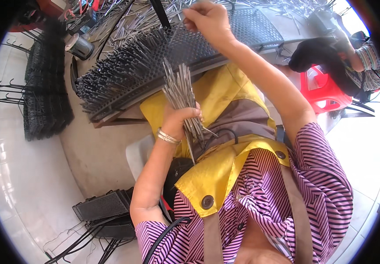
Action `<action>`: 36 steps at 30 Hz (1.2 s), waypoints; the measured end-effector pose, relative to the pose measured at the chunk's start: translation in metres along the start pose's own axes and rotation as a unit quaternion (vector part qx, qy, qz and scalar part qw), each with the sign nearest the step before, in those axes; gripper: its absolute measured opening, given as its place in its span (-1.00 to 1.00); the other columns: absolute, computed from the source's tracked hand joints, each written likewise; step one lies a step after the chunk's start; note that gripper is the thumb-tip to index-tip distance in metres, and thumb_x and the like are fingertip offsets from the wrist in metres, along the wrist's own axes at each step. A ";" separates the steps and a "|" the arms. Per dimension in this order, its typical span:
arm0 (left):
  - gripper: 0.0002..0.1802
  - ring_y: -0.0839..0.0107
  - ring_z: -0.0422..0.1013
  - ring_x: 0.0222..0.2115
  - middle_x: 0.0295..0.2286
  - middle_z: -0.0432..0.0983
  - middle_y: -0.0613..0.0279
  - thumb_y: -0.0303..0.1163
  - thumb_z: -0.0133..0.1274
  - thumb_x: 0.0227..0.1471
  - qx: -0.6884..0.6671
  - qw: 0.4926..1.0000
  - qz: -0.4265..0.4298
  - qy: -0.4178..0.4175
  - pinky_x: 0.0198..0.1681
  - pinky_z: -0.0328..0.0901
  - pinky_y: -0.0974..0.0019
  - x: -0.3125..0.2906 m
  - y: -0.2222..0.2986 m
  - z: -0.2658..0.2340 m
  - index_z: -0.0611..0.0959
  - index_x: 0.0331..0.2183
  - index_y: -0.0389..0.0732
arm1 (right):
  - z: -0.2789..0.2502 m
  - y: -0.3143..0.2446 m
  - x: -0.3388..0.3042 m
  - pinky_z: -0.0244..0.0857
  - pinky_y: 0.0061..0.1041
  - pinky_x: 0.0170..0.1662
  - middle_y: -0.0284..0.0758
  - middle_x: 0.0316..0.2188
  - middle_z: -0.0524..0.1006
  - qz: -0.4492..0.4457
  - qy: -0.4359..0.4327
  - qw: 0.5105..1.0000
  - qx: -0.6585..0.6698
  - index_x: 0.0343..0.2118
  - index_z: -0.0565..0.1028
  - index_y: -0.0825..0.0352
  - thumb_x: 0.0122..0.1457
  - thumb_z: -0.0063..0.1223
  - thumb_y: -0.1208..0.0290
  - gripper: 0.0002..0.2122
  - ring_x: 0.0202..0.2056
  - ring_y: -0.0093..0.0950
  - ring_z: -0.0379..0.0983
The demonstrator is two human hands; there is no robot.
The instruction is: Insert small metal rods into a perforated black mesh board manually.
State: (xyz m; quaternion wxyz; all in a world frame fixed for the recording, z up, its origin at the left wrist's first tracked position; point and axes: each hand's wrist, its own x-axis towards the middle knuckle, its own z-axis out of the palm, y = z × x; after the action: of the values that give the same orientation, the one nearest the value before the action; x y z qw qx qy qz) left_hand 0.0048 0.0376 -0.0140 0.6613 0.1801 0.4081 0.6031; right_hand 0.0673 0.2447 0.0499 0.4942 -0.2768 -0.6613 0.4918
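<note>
My left hand is wrapped round a thick bundle of thin grey metal rods, held upright above my lap. Beyond it lies a black perforated rack with rows of small holes. Many dark rods stand close together in the holes across its left part, while the right part shows bare mesh. Over the rack's far edge is my right hand, its thumb and fingers pinched together. Whatever the fingertips may hold is too small to make out.
Loose rods lie scattered on the worktop behind the rack, near a tin can. Stacked black racks with hooks stand at left, more perforated racks at lower left. A co-worker's striped sleeve and a red plastic stool are at right.
</note>
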 end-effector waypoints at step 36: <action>-0.37 0.33 0.36 -0.61 -0.59 0.38 0.13 -0.66 0.03 -0.44 0.019 1.000 -0.007 0.003 -0.51 0.33 0.28 -0.001 0.002 0.004 0.31 -0.16 -0.28 | 0.060 -0.020 0.030 0.28 -0.27 -0.33 -0.10 -0.49 0.46 -0.122 -0.305 0.819 -0.471 -0.54 0.44 0.41 -0.10 -0.01 0.28 -0.76 -0.37 -0.15 0.40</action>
State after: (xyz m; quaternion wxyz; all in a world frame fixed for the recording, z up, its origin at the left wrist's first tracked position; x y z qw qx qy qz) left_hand 0.0065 0.0375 -0.0102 0.6606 0.1878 0.4228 0.5913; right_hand 0.0031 0.2404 0.0785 0.1322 -0.2284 -0.9576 0.1156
